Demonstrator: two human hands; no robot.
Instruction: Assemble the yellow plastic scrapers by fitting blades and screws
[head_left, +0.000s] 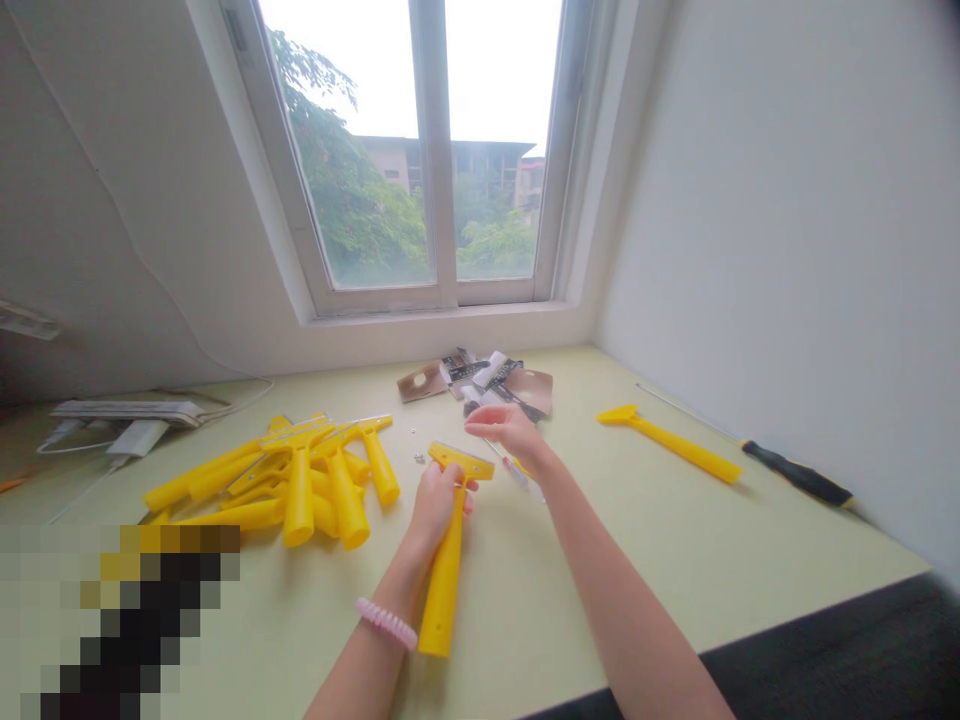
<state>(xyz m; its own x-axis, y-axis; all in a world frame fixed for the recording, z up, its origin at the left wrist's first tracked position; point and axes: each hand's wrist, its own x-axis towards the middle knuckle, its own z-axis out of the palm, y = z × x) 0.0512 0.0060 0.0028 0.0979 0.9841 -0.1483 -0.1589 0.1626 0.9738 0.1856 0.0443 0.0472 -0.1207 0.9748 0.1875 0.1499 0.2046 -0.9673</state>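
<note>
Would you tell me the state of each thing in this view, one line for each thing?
Left hand: shut around the handle of a yellow scraper
Right hand: open, palm down, fingers extended
Other yellow scrapers: heaped together, not held
Screwdriver: lying down, not held
Window: shut

"What's on the desk?"

"A pile of scrapers on the left, with a power strip behind it."

"And to the right?"

"A lone scraper, then a screwdriver by the wall."

"Under the window?"

"Packaging, behind the scraper in the left hand."
</note>
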